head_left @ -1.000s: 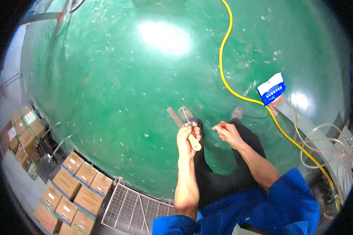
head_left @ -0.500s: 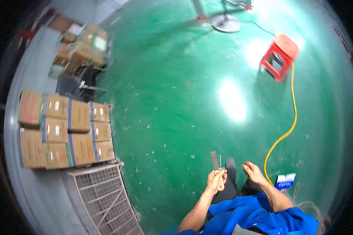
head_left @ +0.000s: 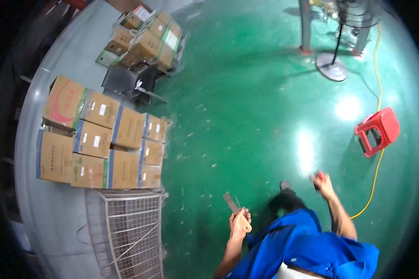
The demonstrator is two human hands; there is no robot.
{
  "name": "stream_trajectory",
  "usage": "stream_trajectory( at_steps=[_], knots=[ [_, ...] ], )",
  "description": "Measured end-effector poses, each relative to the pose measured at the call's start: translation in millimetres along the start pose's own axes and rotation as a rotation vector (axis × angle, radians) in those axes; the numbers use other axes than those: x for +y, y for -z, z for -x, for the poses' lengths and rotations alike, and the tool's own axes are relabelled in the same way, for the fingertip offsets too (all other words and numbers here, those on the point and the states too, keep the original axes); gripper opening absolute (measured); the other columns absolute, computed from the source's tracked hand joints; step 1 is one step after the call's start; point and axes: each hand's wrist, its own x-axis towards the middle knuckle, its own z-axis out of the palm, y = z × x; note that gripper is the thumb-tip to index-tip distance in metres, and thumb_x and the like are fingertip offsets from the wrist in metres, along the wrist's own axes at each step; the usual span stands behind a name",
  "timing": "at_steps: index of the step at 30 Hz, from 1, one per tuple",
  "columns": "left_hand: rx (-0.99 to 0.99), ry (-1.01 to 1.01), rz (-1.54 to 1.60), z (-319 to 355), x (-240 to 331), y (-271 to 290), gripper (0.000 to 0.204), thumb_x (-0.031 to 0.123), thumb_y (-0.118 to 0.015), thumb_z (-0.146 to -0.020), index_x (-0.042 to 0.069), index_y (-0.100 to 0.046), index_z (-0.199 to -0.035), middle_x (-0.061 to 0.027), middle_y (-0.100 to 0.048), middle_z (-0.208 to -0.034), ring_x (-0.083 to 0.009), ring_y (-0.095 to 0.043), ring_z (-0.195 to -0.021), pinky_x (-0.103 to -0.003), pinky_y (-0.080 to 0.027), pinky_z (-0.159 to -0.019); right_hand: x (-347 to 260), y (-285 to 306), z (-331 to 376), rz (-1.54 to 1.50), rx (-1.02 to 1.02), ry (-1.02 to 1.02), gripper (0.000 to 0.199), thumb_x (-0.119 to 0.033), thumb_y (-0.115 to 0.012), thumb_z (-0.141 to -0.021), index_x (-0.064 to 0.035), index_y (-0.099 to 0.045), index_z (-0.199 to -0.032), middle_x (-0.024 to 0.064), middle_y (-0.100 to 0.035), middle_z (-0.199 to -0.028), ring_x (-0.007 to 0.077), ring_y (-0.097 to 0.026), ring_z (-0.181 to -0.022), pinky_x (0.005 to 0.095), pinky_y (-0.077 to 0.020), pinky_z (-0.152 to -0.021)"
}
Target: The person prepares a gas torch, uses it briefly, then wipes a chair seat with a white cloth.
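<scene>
My left hand (head_left: pixel 238 228) is closed round a scraper, its flat grey blade (head_left: pixel 230 202) pointing up and away and its pale wooden handle (head_left: pixel 246 226) showing below the fingers. A thin metal rod (head_left: pixel 238 201) sticks out of the same hand beside the blade. Farther forward and to the right, my right hand (head_left: pixel 327 188) is closed on a small red and black thing (head_left: pixel 319 176), blurred and mostly covered by the fingers. Both hands are above the green floor (head_left: pixel 246 153), apart from each other. One dark shoe (head_left: pixel 285 185) shows between them.
Stacked cardboard boxes (head_left: pixel 125 168) and a wire mesh cage (head_left: pixel 135 232) line the left side. Behind them are a black chair (head_left: pixel 121 83) and more boxes (head_left: pixel 146 44). On the right stand a red stool (head_left: pixel 386 125), a yellow cable (head_left: pixel 373 186) and a fan (head_left: pixel 331 67).
The view has swung, with the boxes, stool and fan now farther right in it. My right hand has reached forward, away from my body. The scraper stays in my left hand, tilted more leftward.
</scene>
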Motion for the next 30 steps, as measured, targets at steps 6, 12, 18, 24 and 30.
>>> stream_trajectory(
  at_steps=[6, 12, 18, 24, 30],
  knots=[
    [0.199, -0.120, 0.208, -57, 127, 12, 0.011, 0.011, -0.062, -0.089, 0.002, -0.062, -0.095, -0.0067, -0.065, -0.084, -0.0164, -0.062, -0.067, -0.028, -0.050, -0.049, -370, -162, -145, -0.369, -0.970, 0.591, 0.062, -0.055, -0.070, -0.077, 0.0022, -0.069, -0.101, -0.0046, -0.042, -0.059, 0.0056, -0.037, -0.053, 0.0257, -0.0244, -0.046],
    [0.111, -0.143, 0.356, -219, 253, 4, 0.014, 0.015, -0.061, -0.090, 0.002, -0.059, -0.094, -0.0069, -0.061, -0.082, -0.0163, -0.059, -0.065, -0.030, -0.047, -0.050, -546, -323, -206, -0.745, -1.767, 0.881, 0.039, -0.019, -0.076, -0.082, 0.0112, -0.064, -0.104, 0.0123, -0.059, -0.070, 0.0220, -0.050, -0.048, 0.0345, -0.0341, -0.040],
    [0.055, -0.279, 0.226, -340, 453, -31, 0.018, 0.018, -0.061, -0.090, 0.001, -0.058, -0.093, -0.0079, -0.059, -0.075, -0.0154, -0.056, -0.060, -0.028, -0.043, -0.048, -639, -428, -305, -0.855, -1.887, 0.833, 0.021, -0.008, -0.066, -0.087, 0.0076, -0.061, -0.099, 0.0104, -0.054, -0.066, 0.0232, -0.049, -0.047, 0.0346, -0.0352, -0.040],
    [-0.143, -0.402, 0.137, -474, 620, -58, 0.017, 0.021, -0.056, -0.093, 0.004, -0.059, -0.095, -0.0059, -0.059, -0.069, -0.0146, -0.054, -0.052, -0.028, -0.042, -0.046, -640, -521, -445, -0.515, -2.218, 0.965, 0.036, -0.034, -0.049, -0.095, -0.0020, -0.054, -0.079, 0.0109, -0.048, -0.064, 0.0314, -0.052, -0.058, 0.0416, -0.0372, -0.050],
    [0.123, -0.347, 0.268, -575, 725, -22, 0.010, 0.012, -0.061, -0.091, 0.003, -0.059, -0.094, -0.0098, -0.063, -0.083, -0.0182, -0.061, -0.066, -0.033, -0.048, -0.051, -718, -661, -609, -0.626, -2.394, 0.643, 0.029, -0.027, -0.063, -0.090, 0.0006, -0.062, -0.083, 0.0086, -0.058, -0.070, 0.0211, -0.056, -0.060, 0.0342, -0.0409, -0.054]
  ],
)
